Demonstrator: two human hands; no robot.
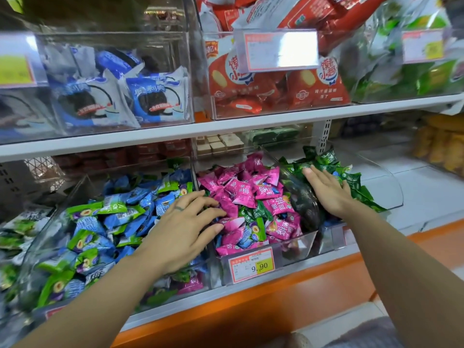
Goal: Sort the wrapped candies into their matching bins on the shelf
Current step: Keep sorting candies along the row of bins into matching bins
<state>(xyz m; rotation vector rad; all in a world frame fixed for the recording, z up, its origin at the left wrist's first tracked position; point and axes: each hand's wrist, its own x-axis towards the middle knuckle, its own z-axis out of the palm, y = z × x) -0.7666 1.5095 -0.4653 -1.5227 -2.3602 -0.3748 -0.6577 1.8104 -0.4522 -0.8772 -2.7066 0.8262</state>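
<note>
The left hand reaches, fingers spread, onto the pink candies — a few green strays among them; the right hand lies flat on the dark green candies.

Those clear hard-plastic bins look smooth and shiny, pink crinkly film candy wrappers pretty glossy too. White shelf board looks like painted metal, orange-and-yellow price tag matt paper.

Pink wrapped candies lie heaped in the middle clear bin, with a few green strays and a blue one toward its 6 o'clock edge. At 9 o'clock the left bin holds blue and lime-green candies mixed together; at 3 o'clock dark green candies pile in the right bin.
</note>
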